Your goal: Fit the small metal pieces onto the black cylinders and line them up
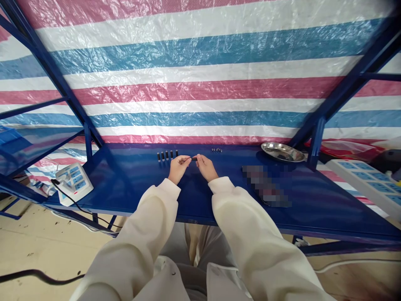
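My left hand (pixel 178 166) and my right hand (pixel 205 165) meet over the middle of the blue metal shelf (pixel 131 184), fingers pinched. Between them they hold a small dark cylindrical part (pixel 191 158), one hand at each end. Just behind my left hand stands a row of several small dark upright cylinders (pixel 167 156). A little cluster of tiny dark pieces (pixel 216 150) lies behind my right hand. Both arms wear cream sleeves.
A shallow steel dish (pixel 282 152) sits at the back right by a blue upright post (pixel 315 140). A white power strip (pixel 73 182) with a black cable lies at the left edge. A striped tarp hangs behind. A blurred patch (pixel 266 186) lies right of my hands.
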The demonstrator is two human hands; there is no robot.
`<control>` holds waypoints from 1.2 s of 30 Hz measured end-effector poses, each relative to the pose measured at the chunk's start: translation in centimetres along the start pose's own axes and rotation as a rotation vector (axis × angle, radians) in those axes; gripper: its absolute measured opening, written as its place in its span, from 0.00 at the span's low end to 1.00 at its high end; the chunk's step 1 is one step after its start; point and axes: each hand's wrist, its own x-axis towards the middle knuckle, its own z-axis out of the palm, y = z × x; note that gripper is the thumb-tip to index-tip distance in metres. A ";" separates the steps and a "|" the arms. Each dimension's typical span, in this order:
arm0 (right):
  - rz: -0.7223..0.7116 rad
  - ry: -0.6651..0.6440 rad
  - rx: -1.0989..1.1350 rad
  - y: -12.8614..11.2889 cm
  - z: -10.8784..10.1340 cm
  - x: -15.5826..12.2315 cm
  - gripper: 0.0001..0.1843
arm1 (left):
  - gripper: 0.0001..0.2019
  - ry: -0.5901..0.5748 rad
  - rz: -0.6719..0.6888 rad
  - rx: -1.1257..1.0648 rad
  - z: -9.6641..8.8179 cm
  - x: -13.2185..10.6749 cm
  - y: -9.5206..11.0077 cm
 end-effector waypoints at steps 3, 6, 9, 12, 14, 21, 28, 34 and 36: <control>-0.021 -0.060 -0.094 -0.1 -0.1 -0.2 0.25 | 0.14 0.025 0.007 0.022 -0.1 0.0 0.3; -0.060 -0.130 -0.180 0.0 -0.1 -0.2 0.20 | 0.13 0.055 0.020 0.029 -0.1 -0.1 0.6; -0.138 -0.192 -0.280 0.1 0.1 -0.3 0.19 | 0.11 0.110 0.052 0.053 -0.2 -0.1 0.8; -0.215 -0.207 -0.424 0.0 0.1 -0.5 0.17 | 0.09 0.149 0.087 0.092 -0.3 -0.2 1.0; -0.251 -0.210 -0.521 -0.1 0.1 -0.5 0.15 | 0.07 0.147 0.113 0.124 -0.3 -0.3 1.0; -0.260 -0.224 -0.497 0.9 0.7 0.0 0.08 | 0.06 0.090 0.136 0.161 -0.1 -0.5 1.1; -0.134 -0.265 -0.478 1.8 1.9 1.3 0.06 | 0.10 0.281 0.072 0.049 -0.9 0.0 1.5; -0.053 -0.241 -0.486 1.8 3.0 3.4 0.05 | 0.14 0.465 -0.081 -0.157 -1.5 0.5 1.6; -0.021 -0.233 -0.478 1.8 3.4 4.1 0.05 | 0.16 0.475 -0.110 -0.187 -1.5 0.6 1.5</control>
